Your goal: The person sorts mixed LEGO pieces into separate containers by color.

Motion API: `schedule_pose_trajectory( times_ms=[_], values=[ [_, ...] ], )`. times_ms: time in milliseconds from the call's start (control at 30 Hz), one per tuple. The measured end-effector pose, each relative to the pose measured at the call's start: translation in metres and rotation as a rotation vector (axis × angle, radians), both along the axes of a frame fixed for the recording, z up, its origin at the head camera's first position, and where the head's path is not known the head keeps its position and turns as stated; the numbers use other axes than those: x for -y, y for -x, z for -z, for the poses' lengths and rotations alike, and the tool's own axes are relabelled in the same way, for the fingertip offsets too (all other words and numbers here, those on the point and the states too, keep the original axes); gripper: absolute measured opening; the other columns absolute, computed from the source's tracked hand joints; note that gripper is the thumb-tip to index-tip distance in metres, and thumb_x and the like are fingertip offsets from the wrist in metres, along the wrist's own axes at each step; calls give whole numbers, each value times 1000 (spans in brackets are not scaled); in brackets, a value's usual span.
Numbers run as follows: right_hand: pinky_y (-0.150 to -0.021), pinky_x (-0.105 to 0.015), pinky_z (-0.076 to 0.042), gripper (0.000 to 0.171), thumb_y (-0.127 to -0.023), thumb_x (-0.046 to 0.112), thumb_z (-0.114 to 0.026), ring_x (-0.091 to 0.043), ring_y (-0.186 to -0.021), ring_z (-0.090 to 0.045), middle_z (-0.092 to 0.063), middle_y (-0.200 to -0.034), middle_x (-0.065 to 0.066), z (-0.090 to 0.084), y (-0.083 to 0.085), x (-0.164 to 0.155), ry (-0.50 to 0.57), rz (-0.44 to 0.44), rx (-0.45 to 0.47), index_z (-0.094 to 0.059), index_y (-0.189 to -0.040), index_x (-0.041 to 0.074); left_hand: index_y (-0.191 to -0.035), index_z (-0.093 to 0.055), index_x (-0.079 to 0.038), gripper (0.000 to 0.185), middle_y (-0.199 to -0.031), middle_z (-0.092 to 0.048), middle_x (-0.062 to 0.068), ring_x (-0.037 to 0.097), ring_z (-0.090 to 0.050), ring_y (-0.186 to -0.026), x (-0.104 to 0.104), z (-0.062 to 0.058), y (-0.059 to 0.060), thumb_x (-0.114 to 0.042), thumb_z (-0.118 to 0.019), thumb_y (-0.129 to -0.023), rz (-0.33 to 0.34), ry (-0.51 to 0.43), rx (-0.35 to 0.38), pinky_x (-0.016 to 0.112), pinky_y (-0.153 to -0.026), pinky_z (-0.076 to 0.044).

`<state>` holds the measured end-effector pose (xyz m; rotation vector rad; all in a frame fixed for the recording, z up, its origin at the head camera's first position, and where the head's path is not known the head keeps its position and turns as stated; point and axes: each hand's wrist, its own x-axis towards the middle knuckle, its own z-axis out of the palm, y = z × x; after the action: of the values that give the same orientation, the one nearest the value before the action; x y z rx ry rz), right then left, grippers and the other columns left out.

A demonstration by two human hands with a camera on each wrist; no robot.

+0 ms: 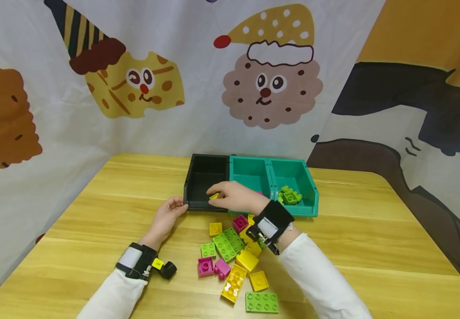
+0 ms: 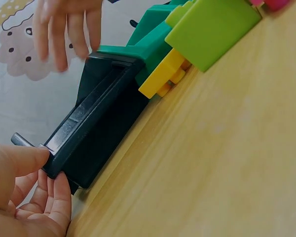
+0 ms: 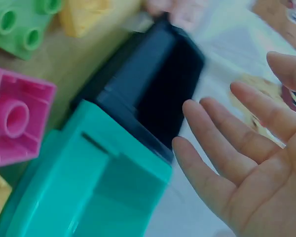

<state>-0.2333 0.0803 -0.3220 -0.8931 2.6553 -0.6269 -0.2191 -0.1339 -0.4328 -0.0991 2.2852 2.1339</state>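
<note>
My left hand (image 1: 176, 209) grips the front-left corner of a black bin (image 1: 206, 175), thumb on the rim and fingers against the wall, as the left wrist view shows (image 2: 53, 168). My right hand (image 1: 224, 195) hovers over the black bin's front edge. Its fingers are spread and its palm is empty in the right wrist view (image 3: 227, 123). A small yellow brick (image 1: 214, 195) shows just below its fingertips, inside the bin's front. I cannot tell whether the fingers touch it.
Two teal bins (image 1: 254, 175) stand joined to the black bin's right; the far one holds green bricks (image 1: 290, 196). Several loose yellow, green and pink bricks (image 1: 234, 252) lie in front of the bins. A cartoon cloth backdrop closes the table's far side.
</note>
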Motion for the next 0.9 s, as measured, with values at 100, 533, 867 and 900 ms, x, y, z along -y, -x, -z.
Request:
schedule_pose_trajectory(
  times_ms=[100, 533, 867, 900],
  values=[
    [-84, -32, -51, 35, -96, 25, -56, -21, -100, -59, -63, -120, -9, -5, -8, -18, 85, 16, 16, -58, -126, 9, -111, -52, 5, 22, -92, -53, 0, 8, -49, -86, 1, -1, 0, -4, -58, -92, -4, 2, 6, 17, -73, -44],
    [-90, -44, -50, 33, -96, 26, -55, -24, -108, -60, -64, -120, -8, 4, -66, -98, 276, 92, -72, -60, -123, 9, -111, -52, 6, 22, -94, -53, 0, 9, -49, -88, 1, 0, 0, -4, -58, -92, -3, 5, 8, 17, -75, -44],
    [-86, -36, -52, 26, -96, 26, -56, -17, -100, -61, -67, -109, -2, 5, -83, -119, 253, 61, -180, -65, -115, 12, -113, -52, 5, 24, -95, -53, 0, 9, -48, -89, 1, -1, 1, -5, -59, -92, -5, 13, 21, 17, -75, -44],
    [-86, -36, -52, 25, -96, 25, -56, -17, -100, -61, -67, -109, -1, 7, -84, -120, 245, 58, -177, -65, -115, 12, -113, -52, 5, 24, -96, -53, 0, 8, -48, -89, 1, -1, 2, -6, -59, -92, -4, 14, 22, 17, -75, -44]
  ],
)
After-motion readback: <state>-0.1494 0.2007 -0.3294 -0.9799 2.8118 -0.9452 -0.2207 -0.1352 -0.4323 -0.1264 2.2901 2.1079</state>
